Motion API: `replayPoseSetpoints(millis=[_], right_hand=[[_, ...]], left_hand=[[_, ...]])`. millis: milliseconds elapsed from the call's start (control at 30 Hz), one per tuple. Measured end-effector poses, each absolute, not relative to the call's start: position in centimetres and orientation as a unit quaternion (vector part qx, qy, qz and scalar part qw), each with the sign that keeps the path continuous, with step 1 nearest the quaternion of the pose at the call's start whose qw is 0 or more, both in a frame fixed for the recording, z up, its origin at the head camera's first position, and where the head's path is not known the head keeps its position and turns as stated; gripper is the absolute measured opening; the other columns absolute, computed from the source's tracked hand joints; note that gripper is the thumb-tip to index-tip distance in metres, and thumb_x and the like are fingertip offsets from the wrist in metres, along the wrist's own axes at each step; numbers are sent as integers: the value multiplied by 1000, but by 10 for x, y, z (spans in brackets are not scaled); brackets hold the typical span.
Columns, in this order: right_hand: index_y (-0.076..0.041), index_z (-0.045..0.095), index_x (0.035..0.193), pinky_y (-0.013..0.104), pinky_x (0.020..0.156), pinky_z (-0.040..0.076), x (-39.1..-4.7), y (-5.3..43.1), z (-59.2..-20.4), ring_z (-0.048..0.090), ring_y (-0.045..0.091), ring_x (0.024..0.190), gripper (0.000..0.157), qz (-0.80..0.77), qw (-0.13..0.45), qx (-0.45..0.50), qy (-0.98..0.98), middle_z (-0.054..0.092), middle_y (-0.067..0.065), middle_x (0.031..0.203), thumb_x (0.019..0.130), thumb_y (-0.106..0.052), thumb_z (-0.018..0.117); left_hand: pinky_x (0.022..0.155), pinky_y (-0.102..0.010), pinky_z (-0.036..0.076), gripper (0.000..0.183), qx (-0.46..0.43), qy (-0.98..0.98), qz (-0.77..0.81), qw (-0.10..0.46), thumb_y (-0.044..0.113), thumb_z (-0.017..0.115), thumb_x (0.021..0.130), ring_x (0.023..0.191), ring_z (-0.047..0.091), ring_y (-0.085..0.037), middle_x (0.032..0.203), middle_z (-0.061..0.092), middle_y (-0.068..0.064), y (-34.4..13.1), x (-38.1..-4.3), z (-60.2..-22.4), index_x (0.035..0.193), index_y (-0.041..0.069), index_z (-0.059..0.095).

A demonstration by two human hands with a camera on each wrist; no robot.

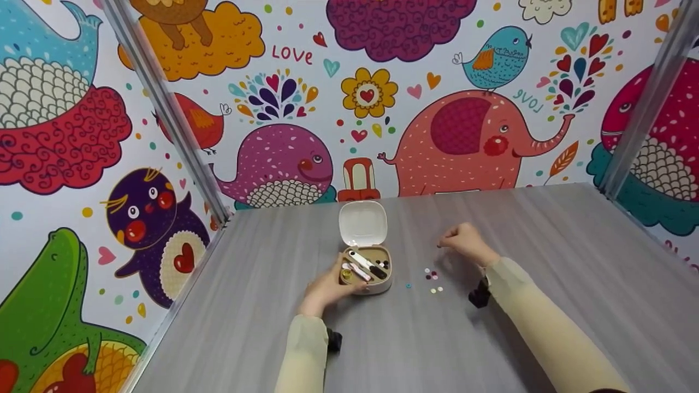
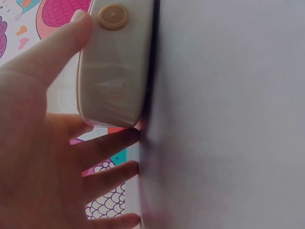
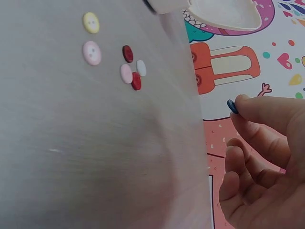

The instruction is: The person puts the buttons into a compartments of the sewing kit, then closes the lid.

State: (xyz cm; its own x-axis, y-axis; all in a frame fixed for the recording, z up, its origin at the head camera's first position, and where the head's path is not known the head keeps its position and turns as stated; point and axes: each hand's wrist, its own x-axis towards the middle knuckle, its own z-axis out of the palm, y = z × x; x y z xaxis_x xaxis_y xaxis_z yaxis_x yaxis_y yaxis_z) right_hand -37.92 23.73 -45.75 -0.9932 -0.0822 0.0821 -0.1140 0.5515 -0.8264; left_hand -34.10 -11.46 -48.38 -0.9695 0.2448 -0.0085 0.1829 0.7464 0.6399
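We have one small piece in play: our right hand (image 1: 464, 243) pinches a dark blue button (image 3: 232, 106) between thumb and forefinger above the table (image 1: 262, 262), its other fingers loosely curled. Our left hand (image 1: 327, 286) grips the open box (image 1: 382, 287), seemingly to steady it. The next move, we judge, calls for a firm pinch, since so thin a disc could slip. Loose buttons (image 3: 136, 82) lie between right hand and box; a black-handled tool (image 1: 377, 272) crowds the inside, and the lid (image 1: 363, 222) stands raised.
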Motion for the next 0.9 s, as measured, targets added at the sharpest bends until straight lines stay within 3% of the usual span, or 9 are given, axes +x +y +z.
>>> replayPoseSetpoints(millis=[200, 400, 633, 900], right_hand=[[8, 74, 80, 25, 50, 31, -379, 238, -452, 39, 9, 55, 17, 445, 37, 59, -893, 60, -3, 63, 81, -9, 72], [3, 76, 80, 24, 49, 33, -380, 241, -448, 41, 9, 55, 12, 444, 38, 63, -893, 64, 0, 68, 82, -8, 70], [2, 76, 80, 26, 55, 37, -380, 242, -441, 46, 12, 62, 14, 436, 43, 65, -897, 71, 13, 82, 84, -9, 68], [2, 75, 81, 27, 54, 33, -379, 240, -435, 42, 11, 60, 17, 439, 46, 67, -895, 66, 2, 73, 86, -12, 68]], left_hand=[[104, -67, 20, 107, 105, 944, 310, 45, 63, 70, 76, 126, 48, -41, 143, 45, -21, -113, -343, -485, 155, 11, 21], [105, -68, 16, 107, 103, 943, 313, 47, 64, 70, 76, 127, 47, -40, 144, 45, -20, -113, -343, -486, 156, 12, 21], [104, -66, 19, 107, 105, 942, 315, 43, 64, 70, 76, 127, 47, -40, 144, 45, -20, -113, -342, -484, 155, 11, 22], [104, -65, 21, 106, 103, 944, 309, 42, 64, 70, 76, 127, 46, -41, 144, 45, -22, -113, -342, -484, 155, 11, 23]])
